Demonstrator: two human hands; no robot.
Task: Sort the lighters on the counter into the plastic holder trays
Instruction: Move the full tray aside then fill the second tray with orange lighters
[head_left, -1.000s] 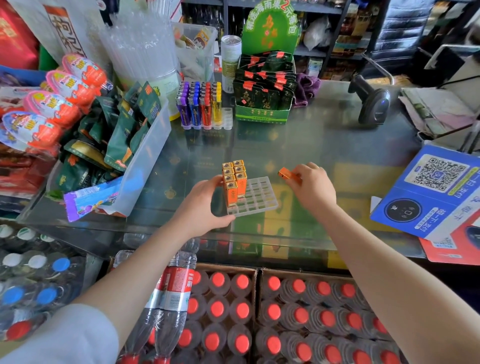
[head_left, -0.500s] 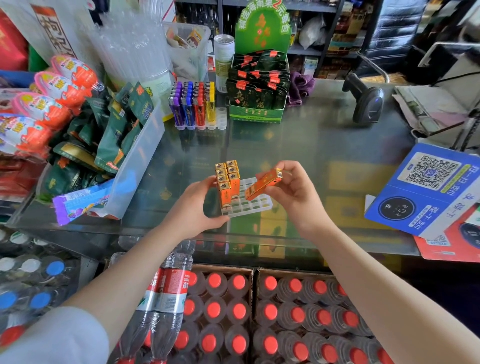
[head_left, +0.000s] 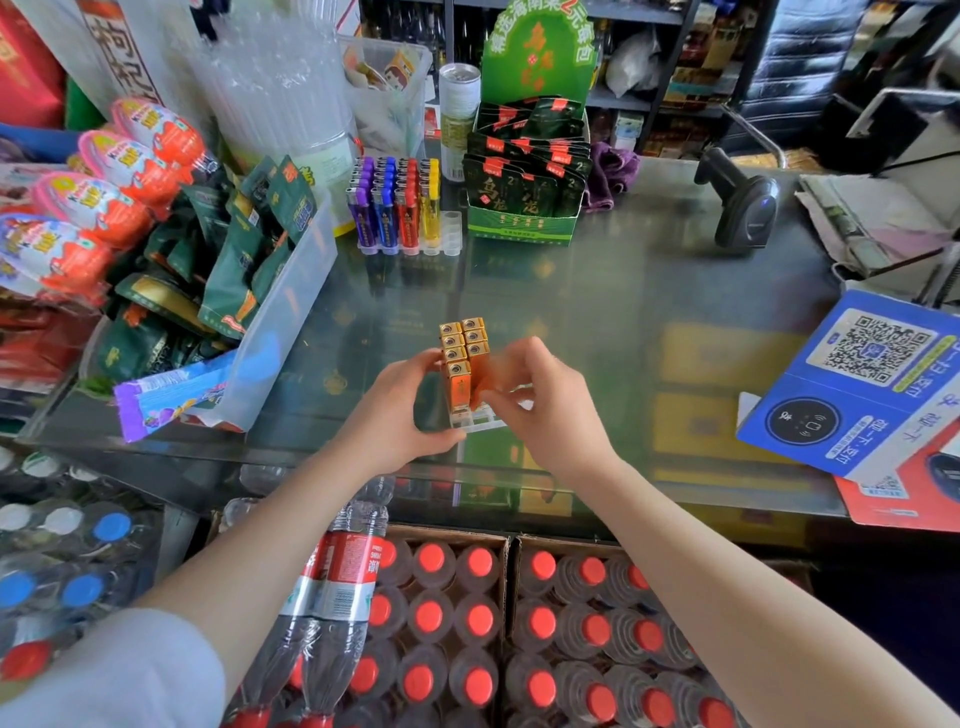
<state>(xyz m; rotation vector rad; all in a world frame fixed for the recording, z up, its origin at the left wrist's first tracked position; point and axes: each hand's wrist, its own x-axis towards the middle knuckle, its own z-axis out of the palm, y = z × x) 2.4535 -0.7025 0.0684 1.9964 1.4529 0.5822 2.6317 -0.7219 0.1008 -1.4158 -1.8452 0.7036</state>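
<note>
2 hands flank 7 upright orange lighters.

Head view, down onto counter

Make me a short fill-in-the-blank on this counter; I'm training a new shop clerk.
1. The lighters standing in the clear tray between the hands are ____ in colour.
2. The hand gripping the tray's near left corner is the ____ one.
3. The handheld scanner stands on the counter's far ____ side.

Missing words: orange; left; right

shop | glass counter | barcode scanner | QR payment sign
</note>
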